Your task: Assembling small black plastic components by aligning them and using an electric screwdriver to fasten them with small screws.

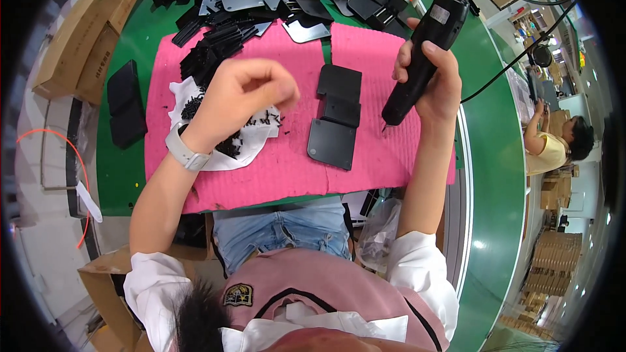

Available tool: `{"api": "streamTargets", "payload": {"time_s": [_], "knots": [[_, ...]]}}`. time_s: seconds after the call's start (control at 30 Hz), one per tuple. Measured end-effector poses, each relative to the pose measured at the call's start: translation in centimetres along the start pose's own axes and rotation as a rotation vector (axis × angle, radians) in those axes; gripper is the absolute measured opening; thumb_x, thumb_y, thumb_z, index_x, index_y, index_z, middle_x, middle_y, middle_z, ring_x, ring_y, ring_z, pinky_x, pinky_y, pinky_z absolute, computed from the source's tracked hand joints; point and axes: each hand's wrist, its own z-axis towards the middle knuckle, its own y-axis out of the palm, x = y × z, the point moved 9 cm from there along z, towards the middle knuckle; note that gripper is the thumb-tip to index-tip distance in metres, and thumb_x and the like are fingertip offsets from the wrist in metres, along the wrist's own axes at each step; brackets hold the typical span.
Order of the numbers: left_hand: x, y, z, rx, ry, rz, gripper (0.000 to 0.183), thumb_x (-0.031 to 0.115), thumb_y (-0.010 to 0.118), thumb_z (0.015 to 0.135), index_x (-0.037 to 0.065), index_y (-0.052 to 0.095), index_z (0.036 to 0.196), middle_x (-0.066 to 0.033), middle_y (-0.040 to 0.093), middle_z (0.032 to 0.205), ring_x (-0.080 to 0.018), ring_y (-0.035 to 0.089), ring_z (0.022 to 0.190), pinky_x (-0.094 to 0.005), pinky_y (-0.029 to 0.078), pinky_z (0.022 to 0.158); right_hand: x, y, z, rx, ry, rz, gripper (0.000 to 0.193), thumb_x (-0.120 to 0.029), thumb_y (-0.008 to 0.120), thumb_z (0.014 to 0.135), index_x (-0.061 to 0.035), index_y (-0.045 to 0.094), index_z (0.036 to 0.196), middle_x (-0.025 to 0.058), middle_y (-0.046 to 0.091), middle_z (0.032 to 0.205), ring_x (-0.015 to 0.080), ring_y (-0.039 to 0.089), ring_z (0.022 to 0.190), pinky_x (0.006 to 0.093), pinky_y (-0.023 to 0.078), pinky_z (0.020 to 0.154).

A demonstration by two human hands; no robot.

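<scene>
My right hand (442, 85) is wrapped round a black corded electric screwdriver (407, 88). Its bit points down, just above the pink ribbed mat (385, 163). Left of that tip, a flat black hinged stand (340, 111) made of joined plates lies on the mat. My left hand (244, 91) hovers over a white sheet (257, 148) heaped with small black screws (228, 146). Its fingers are curled in with thumb and forefinger together; anything pinched there is too small to make out. A few screws lie scattered near the sheet's right side.
Black and metallic plates (241, 0) are piled along the far side of the green table (499, 208). Another black hinged part (126, 104) lies at the left. The screwdriver's cable (521, 58) loops off right. Cardboard boxes (81, 45) stand left; a co-worker (548, 143) is far right.
</scene>
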Motion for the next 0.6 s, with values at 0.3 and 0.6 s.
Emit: {"api": "streamTargets", "payload": {"time_s": [0.3, 0.6], "knots": [[-0.1, -0.9, -0.4, 0.033, 0.091, 0.928, 0.018, 0.010, 0.069, 0.075, 0.001, 0.065, 0.089, -0.0087, 0.061, 0.083, -0.0215, 0.058, 0.075, -0.0301, 0.046, 0.067, -0.4, 1.6, -1.5, 0.014, -0.050, -0.189, 0.049, -0.022, 0.055, 0.079, 0.0091, 0.047, 0.117, 0.0105, 0.053, 0.067, 0.0173, 0.051, 0.050, 0.0303, 0.044, 0.052], [-2.0, 2.2, -1.2, -0.181, 0.176, 1.097, 0.016, 0.009, 0.071, 0.068, 0.002, 0.061, 0.078, -0.0063, 0.054, 0.078, -0.0246, 0.054, 0.078, -0.0357, 0.045, 0.069, -0.5, 1.3, -3.1, 0.018, -0.026, -0.247, 0.050, -0.021, 0.055, 0.078, 0.0099, 0.047, 0.116, 0.0107, 0.053, 0.066, 0.0169, 0.050, 0.049, 0.0292, 0.043, 0.051]]}}
